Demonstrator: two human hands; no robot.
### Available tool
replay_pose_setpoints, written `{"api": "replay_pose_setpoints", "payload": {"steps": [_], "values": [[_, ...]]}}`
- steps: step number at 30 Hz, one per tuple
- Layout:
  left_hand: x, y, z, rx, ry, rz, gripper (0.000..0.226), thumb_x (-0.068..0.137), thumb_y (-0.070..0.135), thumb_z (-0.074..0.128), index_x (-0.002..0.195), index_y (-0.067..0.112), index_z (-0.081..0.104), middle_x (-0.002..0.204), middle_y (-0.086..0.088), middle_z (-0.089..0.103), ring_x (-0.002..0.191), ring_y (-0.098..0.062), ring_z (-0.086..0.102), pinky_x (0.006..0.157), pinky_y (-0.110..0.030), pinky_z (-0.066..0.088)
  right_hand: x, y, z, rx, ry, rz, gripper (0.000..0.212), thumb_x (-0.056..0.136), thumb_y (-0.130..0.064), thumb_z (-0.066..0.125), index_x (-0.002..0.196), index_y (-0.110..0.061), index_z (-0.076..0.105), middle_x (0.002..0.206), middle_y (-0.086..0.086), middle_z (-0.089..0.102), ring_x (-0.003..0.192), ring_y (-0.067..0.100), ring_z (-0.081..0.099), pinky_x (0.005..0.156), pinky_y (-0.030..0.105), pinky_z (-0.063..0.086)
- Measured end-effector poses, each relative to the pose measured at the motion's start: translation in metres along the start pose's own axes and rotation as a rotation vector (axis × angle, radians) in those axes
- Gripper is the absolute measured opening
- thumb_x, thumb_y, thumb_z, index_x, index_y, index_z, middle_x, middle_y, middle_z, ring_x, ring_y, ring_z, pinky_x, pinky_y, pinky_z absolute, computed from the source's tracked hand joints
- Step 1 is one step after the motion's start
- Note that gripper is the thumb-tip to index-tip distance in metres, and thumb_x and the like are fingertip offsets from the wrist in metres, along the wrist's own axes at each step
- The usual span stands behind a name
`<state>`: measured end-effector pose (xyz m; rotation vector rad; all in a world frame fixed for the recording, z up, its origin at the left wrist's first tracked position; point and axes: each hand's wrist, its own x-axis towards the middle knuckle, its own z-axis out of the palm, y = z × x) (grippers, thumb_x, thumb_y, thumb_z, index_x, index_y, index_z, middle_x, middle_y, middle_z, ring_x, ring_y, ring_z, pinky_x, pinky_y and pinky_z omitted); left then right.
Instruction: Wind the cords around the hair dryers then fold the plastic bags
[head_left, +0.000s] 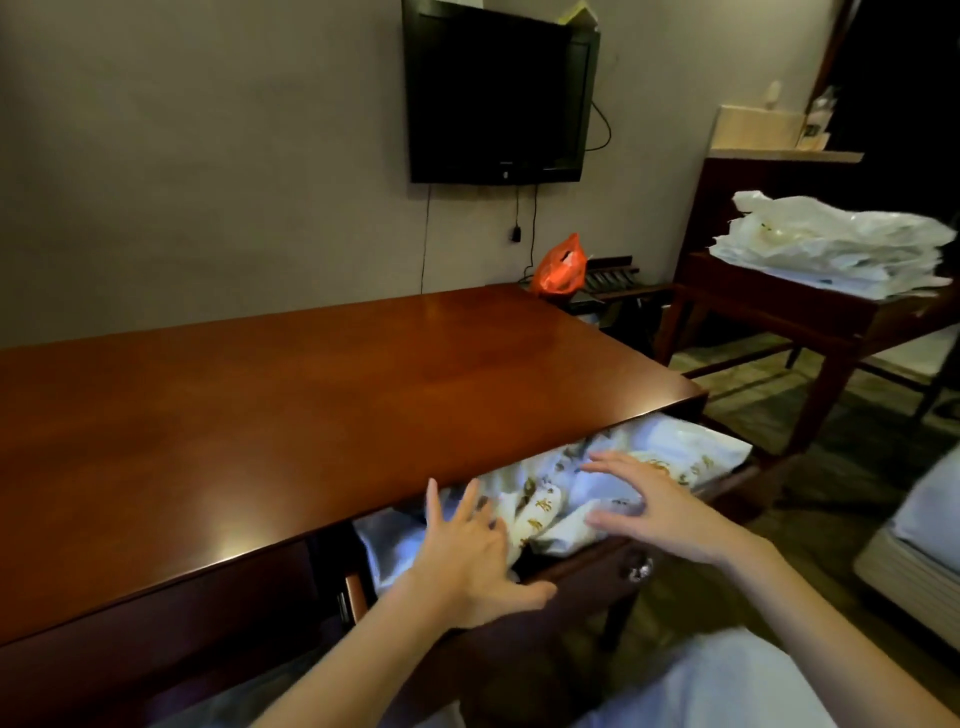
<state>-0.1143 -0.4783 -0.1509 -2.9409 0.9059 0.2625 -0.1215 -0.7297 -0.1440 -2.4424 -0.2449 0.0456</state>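
White plastic bags with gold print (670, 457) fill an open drawer (587, 564) under the edge of a brown wooden desk (311, 395). My left hand (467, 551) lies spread on the bags at the drawer's left side, fingers straight. My right hand (654, 504) hovers or rests over the bags in the drawer's middle, fingers spread and slightly bent. A stack of flattened white plastic bags (831, 244) lies on a side table at the right. No hair dryer is in view.
A wall television (498, 93) hangs above the desk, cables trailing down. An orange bag (561, 265) sits on a luggage rack behind the desk. The wooden side table (810, 317) stands at the right. A bed corner (924, 535) shows at far right.
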Motion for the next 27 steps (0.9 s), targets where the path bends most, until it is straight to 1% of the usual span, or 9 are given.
{"api": "replay_pose_setpoints", "payload": {"steps": [3, 8, 11, 14, 17, 20, 23, 25, 27], "values": [[0.001, -0.009, -0.003, 0.019, 0.125, -0.031, 0.092, 0.089, 0.077, 0.029, 0.158, 0.02, 0.008, 0.165, -0.003, -0.002, 0.151, -0.022, -0.014, 0.115, -0.064, -0.013, -0.001, 0.008, 0.001, -0.167, -0.096, -0.024, 0.088, 0.062, -0.082, 0.059, 0.138, -0.05, 0.03, 0.152, -0.027, 0.016, 0.142, -0.004, 0.005, 0.118, 0.035, 0.014], [0.009, -0.02, -0.007, -0.067, 0.107, -0.182, 0.098, 0.088, 0.077, 0.032, 0.156, 0.021, -0.009, 0.164, -0.004, -0.015, 0.15, -0.034, -0.014, 0.116, -0.065, -0.004, 0.038, 0.018, 0.006, -0.35, 0.048, -0.13, 0.094, 0.065, -0.072, 0.066, 0.143, -0.048, 0.02, 0.156, -0.026, 0.005, 0.145, -0.002, -0.007, 0.118, 0.048, -0.002], [0.017, -0.028, -0.008, -0.1, 0.092, -0.207, 0.091, 0.091, 0.072, 0.033, 0.157, 0.019, -0.001, 0.165, -0.001, -0.005, 0.151, -0.032, -0.009, 0.117, -0.063, -0.001, 0.063, 0.014, 0.002, -0.44, -0.002, -0.183, 0.097, 0.065, -0.071, 0.067, 0.145, -0.047, 0.018, 0.153, -0.03, 0.001, 0.143, -0.005, -0.012, 0.113, 0.045, -0.011], [0.025, -0.037, -0.008, -0.156, 0.165, -0.201, 0.078, 0.095, 0.065, 0.037, 0.157, 0.026, 0.011, 0.165, 0.007, 0.006, 0.152, -0.025, -0.002, 0.119, -0.06, 0.002, 0.081, 0.009, 0.002, -0.408, -0.029, -0.169, 0.089, 0.067, -0.069, 0.067, 0.142, -0.048, 0.024, 0.149, -0.032, 0.014, 0.142, -0.008, -0.002, 0.114, 0.046, -0.013], [0.03, -0.047, -0.008, -0.209, 0.316, -0.174, 0.063, 0.097, 0.056, 0.044, 0.152, 0.034, 0.026, 0.16, 0.015, 0.02, 0.151, -0.016, 0.008, 0.12, -0.053, 0.005, 0.094, 0.011, 0.01, -0.306, 0.039, -0.176, 0.072, 0.064, -0.07, 0.066, 0.128, -0.053, 0.038, 0.136, -0.034, 0.032, 0.133, -0.012, 0.019, 0.119, 0.041, 0.012], [0.038, -0.054, -0.007, -0.288, 0.411, -0.096, 0.05, 0.092, 0.046, 0.061, 0.14, 0.038, 0.048, 0.149, 0.019, 0.042, 0.145, -0.01, 0.029, 0.119, -0.05, 0.021, 0.106, 0.013, 0.019, -0.242, 0.14, -0.172, 0.057, 0.06, -0.073, 0.065, 0.111, -0.052, 0.049, 0.115, -0.036, 0.037, 0.118, -0.012, 0.029, 0.097, 0.019, 0.034], [0.051, -0.068, 0.007, -0.21, 0.512, -0.035, 0.042, 0.056, 0.052, 0.089, 0.095, 0.047, 0.073, 0.106, 0.029, 0.069, 0.107, -0.005, 0.067, 0.082, -0.045, 0.059, 0.117, 0.024, 0.028, -0.2, 0.234, -0.173, 0.053, 0.056, -0.076, 0.065, 0.101, -0.051, 0.055, 0.109, -0.036, 0.038, 0.113, -0.011, 0.033, 0.09, 0.018, 0.034], [0.059, -0.075, 0.021, -0.232, 0.52, -0.036, 0.016, 0.07, 0.058, 0.069, 0.083, 0.052, 0.074, 0.096, 0.035, 0.068, 0.097, -0.001, 0.069, 0.07, -0.037, 0.061, 0.118, 0.03, 0.035, -0.158, 0.283, -0.14, 0.052, 0.055, -0.079, 0.066, 0.1, -0.056, 0.059, 0.11, -0.036, 0.043, 0.117, -0.014, 0.032, 0.095, 0.025, 0.032], [0.066, -0.079, 0.025, -0.278, 0.491, 0.011, 0.04, 0.092, 0.056, 0.033, 0.087, 0.055, 0.073, 0.101, 0.037, 0.066, 0.103, 0.003, 0.065, 0.07, -0.034, 0.061, 0.116, 0.038, 0.042, -0.141, 0.327, -0.167, 0.059, 0.054, -0.086, 0.06, 0.109, -0.065, 0.052, 0.113, -0.037, 0.048, 0.122, -0.018, 0.031, 0.095, 0.035, 0.032]]}}
